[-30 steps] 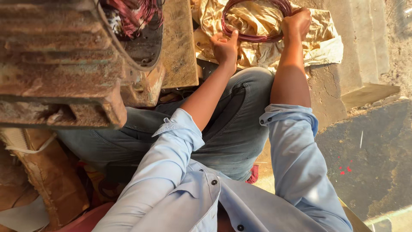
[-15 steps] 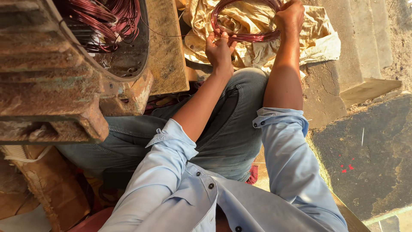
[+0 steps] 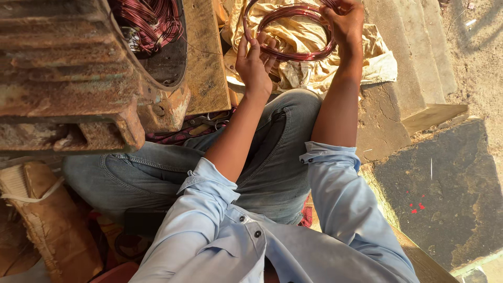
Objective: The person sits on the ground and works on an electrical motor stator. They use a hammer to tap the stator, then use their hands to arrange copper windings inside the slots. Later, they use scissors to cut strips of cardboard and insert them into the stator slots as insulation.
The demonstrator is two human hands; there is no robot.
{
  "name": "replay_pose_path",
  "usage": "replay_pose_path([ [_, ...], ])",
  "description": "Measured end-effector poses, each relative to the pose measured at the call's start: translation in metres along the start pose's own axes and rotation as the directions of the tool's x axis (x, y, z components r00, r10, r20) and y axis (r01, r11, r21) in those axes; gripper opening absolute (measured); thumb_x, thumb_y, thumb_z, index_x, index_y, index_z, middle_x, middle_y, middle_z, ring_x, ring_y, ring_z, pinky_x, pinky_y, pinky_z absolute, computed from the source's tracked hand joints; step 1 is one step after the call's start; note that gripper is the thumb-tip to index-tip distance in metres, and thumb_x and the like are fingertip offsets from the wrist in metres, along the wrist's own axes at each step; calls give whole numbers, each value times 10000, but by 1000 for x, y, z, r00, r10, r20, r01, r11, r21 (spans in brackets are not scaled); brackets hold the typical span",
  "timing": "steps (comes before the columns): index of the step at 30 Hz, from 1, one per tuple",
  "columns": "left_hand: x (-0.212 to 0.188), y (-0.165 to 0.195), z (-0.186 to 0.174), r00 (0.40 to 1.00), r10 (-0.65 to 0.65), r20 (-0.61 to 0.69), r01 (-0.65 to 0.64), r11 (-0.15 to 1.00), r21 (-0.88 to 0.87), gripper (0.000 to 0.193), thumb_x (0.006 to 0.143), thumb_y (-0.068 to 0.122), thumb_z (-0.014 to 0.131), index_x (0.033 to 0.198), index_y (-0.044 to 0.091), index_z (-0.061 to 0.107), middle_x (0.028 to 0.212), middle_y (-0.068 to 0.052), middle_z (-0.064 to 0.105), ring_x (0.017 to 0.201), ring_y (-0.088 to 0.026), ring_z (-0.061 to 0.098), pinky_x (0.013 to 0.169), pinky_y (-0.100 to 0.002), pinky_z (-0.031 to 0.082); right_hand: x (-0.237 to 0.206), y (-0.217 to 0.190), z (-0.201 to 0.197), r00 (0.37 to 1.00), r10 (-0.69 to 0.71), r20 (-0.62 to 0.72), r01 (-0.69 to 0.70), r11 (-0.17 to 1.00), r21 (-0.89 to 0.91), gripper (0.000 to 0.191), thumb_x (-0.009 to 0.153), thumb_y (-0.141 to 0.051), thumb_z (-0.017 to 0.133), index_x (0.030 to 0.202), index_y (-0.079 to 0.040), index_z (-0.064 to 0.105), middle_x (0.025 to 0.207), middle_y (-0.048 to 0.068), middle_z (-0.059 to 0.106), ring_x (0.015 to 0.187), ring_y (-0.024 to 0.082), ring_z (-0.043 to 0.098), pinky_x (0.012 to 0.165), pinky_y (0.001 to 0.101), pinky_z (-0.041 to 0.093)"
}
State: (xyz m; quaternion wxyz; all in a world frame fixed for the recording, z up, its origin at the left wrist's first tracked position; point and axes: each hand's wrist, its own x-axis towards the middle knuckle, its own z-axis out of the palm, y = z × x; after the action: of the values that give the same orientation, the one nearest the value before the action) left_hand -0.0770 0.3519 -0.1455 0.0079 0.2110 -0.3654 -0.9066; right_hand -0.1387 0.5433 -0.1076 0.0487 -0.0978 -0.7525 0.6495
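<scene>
Nearest us, our left hand [image 3: 255, 65] pinches the near-left edge of a reddish copper wire coil [image 3: 293, 31], fingers closed around the strands. Farther out, our right hand [image 3: 345, 21] grips the coil's far-right side, clenched on it. The loop hangs between both hands, just above a crumpled yellowish cloth [image 3: 309, 39]. Left of our left hand sits a rusty motor housing [image 3: 78, 68], with more wire windings [image 3: 149, 23] inside.

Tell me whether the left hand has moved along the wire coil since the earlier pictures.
Cannot tell: the camera shifted. The left hand grips the same left side of the wire coil above the cloth.
</scene>
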Motion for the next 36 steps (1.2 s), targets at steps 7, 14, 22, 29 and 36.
replay_pose_path([
  [7, 21, 3, -13, 931, -362, 44, 363, 912, -190, 345, 1035, 269, 567, 1344, 131, 496, 1310, -58, 663, 1158, -270, 689, 846, -371, 613, -17, -23, -19, 962, -272, 37, 272, 962, 15, 213, 960, 50, 762, 1167, 7, 729, 1068, 128, 784, 898, 209, 781, 808, 355, 630],
  [14, 24, -4, -15, 930, -360, 69, 366, 916, -164, 394, 1021, 296, 586, 1380, 144, 530, 1265, -43, 683, 1176, -240, 676, 988, -392, 547, -55, -56, 16, 989, -30, 146, -91, 654, 751, 430, 969, -34, 749, 1358, 5, 568, 1141, 193, 741, 991, 307, 764, 786, 411, 644],
  [22, 24, -6, -37, 952, -303, 40, 306, 944, -125, 520, 1053, 384, 527, 1484, 110, 431, 1291, -51, 676, 1235, -222, 641, 979, -369, 527, -77, -63, 56, 969, -162, 184, 80, 919, 386, 502, 976, 65, 751, 1374, -39, 463, 1171, 111, 701, 948, 203, 756, 749, 344, 659],
  [29, -55, 9, -29, 956, -291, -33, 260, 791, 554, 579, 1042, 328, 561, 1495, 63, 319, 1489, -99, 427, 1241, -242, 582, 1009, -397, 515, -71, -49, 43, 976, -101, 190, -43, 773, 632, 312, 1052, 39, 753, 1245, 11, 510, 761, 82, 619, 504, 131, 538, 495, 285, 413],
  [36, -168, 89, -11, 618, 447, 646, -778, 232, 584, 392, 1098, 230, 658, 1406, 67, 477, 1358, -99, 540, 1261, -275, 556, 1145, -372, 430, -96, -63, 72, 931, -278, 238, 102, 821, 561, 295, 1156, -258, 611, 1328, -63, 472, 866, 129, 669, 670, 183, 619, 593, 298, 486],
])
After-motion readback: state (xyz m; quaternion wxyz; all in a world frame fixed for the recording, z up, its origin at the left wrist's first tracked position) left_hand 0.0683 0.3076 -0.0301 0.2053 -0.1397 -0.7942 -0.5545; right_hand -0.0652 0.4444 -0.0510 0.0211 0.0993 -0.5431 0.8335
